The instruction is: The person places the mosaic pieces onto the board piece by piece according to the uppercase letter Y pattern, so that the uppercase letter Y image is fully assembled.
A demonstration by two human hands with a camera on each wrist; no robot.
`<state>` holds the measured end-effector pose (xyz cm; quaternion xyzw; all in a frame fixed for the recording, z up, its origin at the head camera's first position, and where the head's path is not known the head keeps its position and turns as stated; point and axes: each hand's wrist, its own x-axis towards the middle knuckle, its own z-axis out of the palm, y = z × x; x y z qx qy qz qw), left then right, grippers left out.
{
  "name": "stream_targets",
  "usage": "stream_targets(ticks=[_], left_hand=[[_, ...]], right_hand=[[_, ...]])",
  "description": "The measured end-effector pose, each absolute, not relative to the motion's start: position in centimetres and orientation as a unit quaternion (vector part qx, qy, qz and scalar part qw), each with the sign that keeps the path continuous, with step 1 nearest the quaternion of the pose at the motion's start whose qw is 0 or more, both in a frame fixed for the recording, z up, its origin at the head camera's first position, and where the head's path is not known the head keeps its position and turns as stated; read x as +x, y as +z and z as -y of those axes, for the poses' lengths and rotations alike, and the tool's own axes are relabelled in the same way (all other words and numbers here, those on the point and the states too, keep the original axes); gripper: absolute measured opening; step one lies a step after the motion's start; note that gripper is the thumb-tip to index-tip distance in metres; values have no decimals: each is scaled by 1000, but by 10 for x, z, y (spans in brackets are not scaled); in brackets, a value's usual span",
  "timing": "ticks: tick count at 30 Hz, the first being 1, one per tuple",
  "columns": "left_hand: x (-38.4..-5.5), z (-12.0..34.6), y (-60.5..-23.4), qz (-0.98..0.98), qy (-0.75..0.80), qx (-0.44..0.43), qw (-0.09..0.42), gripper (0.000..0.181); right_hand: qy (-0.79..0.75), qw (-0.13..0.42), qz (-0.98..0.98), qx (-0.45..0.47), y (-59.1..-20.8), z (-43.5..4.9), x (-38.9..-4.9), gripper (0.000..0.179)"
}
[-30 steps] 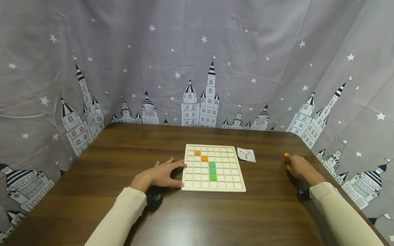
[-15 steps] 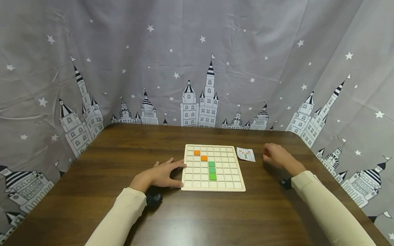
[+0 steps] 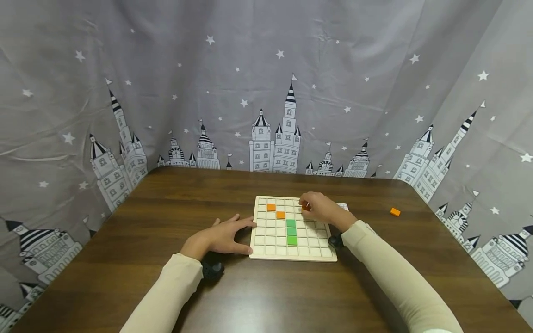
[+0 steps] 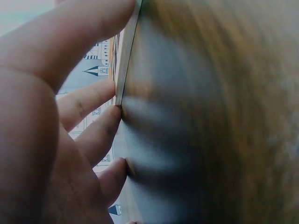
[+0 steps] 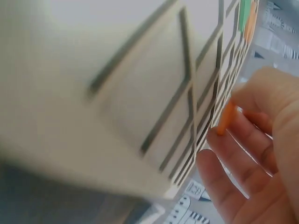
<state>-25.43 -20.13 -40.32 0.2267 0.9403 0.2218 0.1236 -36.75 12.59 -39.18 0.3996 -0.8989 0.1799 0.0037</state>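
A pale wooden grid board (image 3: 270, 249) lies flat on the table. Two orange square tiles (image 3: 281, 215) sit in its upper-left cells, and a column of green tiles (image 3: 291, 231) stands near its middle. Over the board's upper right part, my right hand (image 3: 325, 208) pinches an orange tile (image 5: 226, 117) between thumb and fingers. The tile is tilted close to the grid; whether it touches a cell, I cannot tell. With fingers spread, my left hand (image 3: 225, 236) touches the board's left edge; its fingertips (image 4: 114, 112) meet the rim in the left wrist view.
One loose orange tile (image 3: 395, 212) lies on the table at the right. A small printed grid card (image 3: 343, 206) is mostly hidden behind my right hand and wrist. The brown wooden table (image 3: 266, 296) ends at a grey curtain (image 3: 187, 69) printed with castles.
My right hand has moved left from the table's right side to above the board, carrying an orange tile. That uncovered the loose orange tile. The left hand has kept its place at the board.
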Motion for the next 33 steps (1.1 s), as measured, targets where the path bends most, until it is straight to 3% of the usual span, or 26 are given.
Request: stream_targets(ticks=[13,19,33], left_hand=[[-256,198,-401,-942,218,224,121,77],[-255,198,-403,-941,223,224,123,76],[-255,201,-405,-941,221,225,118,77]], right_hand=[[175,-32,897,404,-391,-119,-363,15],[181,-21,888,423,-391,-117,-360,4],[197,-17,902,383,-393,-114,-360,4]])
